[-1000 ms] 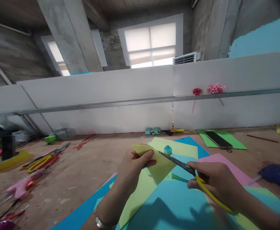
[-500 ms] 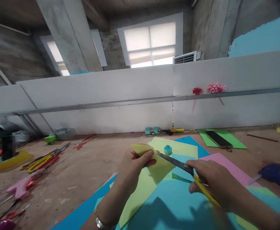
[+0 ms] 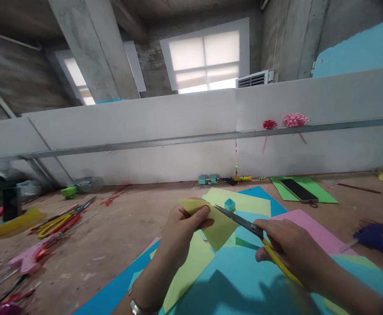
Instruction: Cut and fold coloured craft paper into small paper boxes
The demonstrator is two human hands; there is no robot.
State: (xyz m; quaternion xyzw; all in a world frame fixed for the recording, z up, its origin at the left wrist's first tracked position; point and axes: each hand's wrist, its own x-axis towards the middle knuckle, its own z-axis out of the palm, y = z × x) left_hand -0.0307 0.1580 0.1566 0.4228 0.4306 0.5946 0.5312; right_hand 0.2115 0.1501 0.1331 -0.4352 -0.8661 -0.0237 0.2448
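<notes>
Between the thumb and fingers of my left hand (image 3: pixel 191 221) is a piece of yellow paper (image 3: pixel 222 232), folded over at its upper left and hanging down to the right. My right hand (image 3: pixel 288 245) grips a pair of scissors (image 3: pixel 244 222) with yellow handles and dark blades. The blades point up and left, lying along the top edge of the yellow paper, their tip close to my left fingers. Whether the paper lies between the blades I cannot tell. Just behind the blades a small teal folded paper box (image 3: pixel 230 205) rests on pale yellow paper.
Colored sheets lie beneath my hands, including light blue (image 3: pixel 237 280) and pink (image 3: pixel 309 227). A phone (image 3: pixel 298 190) rests on green paper at the right. A blue glue gun (image 3: pixel 375 238) lies farther right. More scissors (image 3: pixel 58 221) and a pink glue gun (image 3: pixel 30 256) are at the left.
The scissors' tip has shifted slightly up and left along the paper's edge. My left hand keeps its hold on the yellow paper, nearly still.
</notes>
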